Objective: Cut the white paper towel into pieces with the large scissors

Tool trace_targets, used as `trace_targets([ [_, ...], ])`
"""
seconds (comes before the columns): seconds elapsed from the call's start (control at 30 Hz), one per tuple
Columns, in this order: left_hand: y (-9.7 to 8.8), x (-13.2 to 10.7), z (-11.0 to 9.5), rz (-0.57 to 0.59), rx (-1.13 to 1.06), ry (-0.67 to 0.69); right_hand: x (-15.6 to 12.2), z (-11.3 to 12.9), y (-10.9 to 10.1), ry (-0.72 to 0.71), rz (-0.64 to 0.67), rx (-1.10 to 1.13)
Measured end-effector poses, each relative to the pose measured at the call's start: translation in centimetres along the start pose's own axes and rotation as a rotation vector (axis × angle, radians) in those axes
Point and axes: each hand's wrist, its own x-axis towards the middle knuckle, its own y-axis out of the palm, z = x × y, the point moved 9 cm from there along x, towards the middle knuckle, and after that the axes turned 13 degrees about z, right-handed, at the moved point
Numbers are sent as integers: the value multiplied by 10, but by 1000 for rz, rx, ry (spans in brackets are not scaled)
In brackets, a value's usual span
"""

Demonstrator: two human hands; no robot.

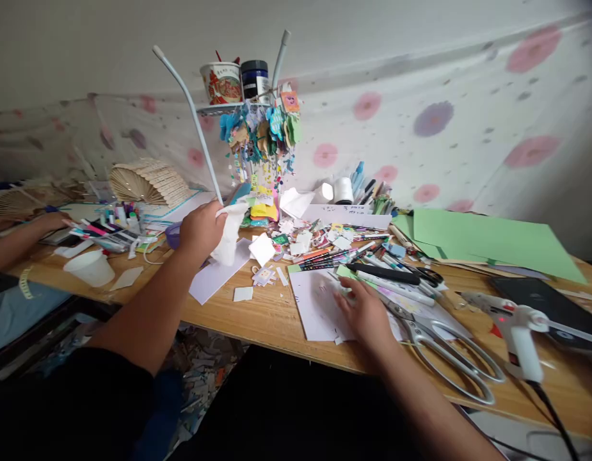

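My left hand is closed on a crumpled white tissue, which hangs from the fingers above a white card sheet. Over a marked white sheet of paper, my right hand has its fingers bent and apart, with nothing visible between them. Just beyond it lie a black pen and several markers. Large silver scissors rest to its right. Small white paper squares and a little cut-out figure lie between the hands.
A white glue gun with a red light stands beside a black phone at right. Green card sheets lie behind. A wire rack with hanging charms rises at the back. At left are a white cup and another person's arm.
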Motion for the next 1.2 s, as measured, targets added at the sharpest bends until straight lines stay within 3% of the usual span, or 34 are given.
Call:
trace_targets([
  [0.1, -20, -6, 12, -89, -230, -52, -3, 6, -9, -78, -98, -19],
  [0.17, -22, -12, 19, -122, -473, -73, -6, 10, -16, -123, -155, 9],
  [0.27, -3, -25, 18, -76, -983, -74, -12, 18, -27, -187, -236, 57],
  [0.37, 29, -43, -6, 82, -1479, -72, -15, 27, -31, -205, -233, 176],
  [0.47, 52, -65, -37, 208, -1818, -121, -12, 37, -20, -156, -79, 483],
  [0.6, 76, -97, -86, 464, -2089, -155, -9, 65, 16, -54, 284, 1111],
  [0.7, 98, -128, -114, 642, -2117, -216, -14, 84, 37, 26, 473, 1469],
  [0.77, 111, -148, -127, 719, -2058, -212, -18, 87, 44, 55, 501, 1558],
  [0.87, 121, -164, -135, 796, -1877, -130, -24, 75, 48, 87, 428, 1483],
  [0.97, 125, -164, -135, 913, -1525, 8, -29, 60, 51, 106, 368, 1311],
  [1.03, 120, -152, -125, 859, -1349, 74, -30, 53, 51, 107, 351, 1246],
  [1.13, 105, -136, -113, 702, -1308, 130, -30, 47, 46, 106, 302, 1230],
  [1.2, 100, -142, -123, 773, -1392, 208, -32, 46, 43, 107, 278, 1248],
])
